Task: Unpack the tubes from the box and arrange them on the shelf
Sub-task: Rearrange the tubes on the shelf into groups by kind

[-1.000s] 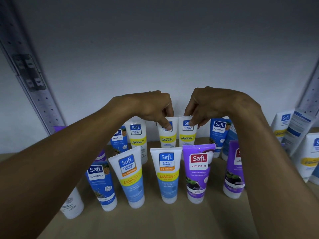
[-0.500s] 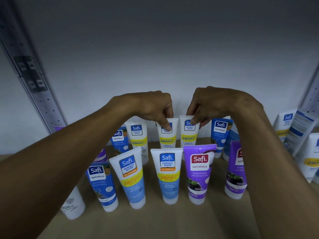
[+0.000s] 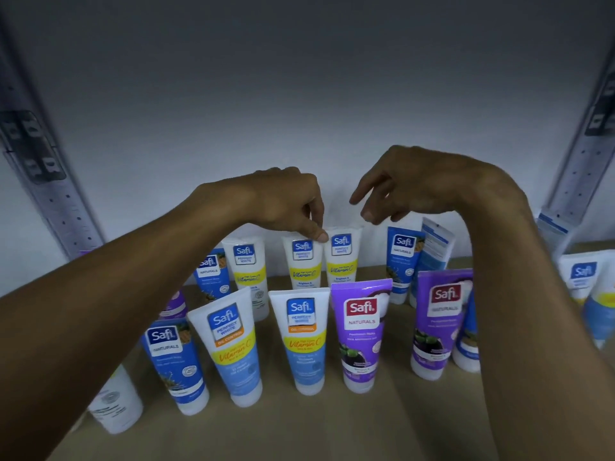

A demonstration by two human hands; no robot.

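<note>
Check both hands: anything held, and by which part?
Left hand pinches the middle back-row Vitamin C tube by its top edge. Right hand holds nothing, fingers loose.

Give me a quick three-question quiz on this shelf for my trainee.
1. True or false: the right hand grips a tube.
2. The front-row neighbour to the right of the right-hand Oil Control tube is: A purple, B green, C red.
3. Which of the hands pinches a back-row Vitamin C tube?
Key: 1 false; 2 A; 3 the left hand.
</note>
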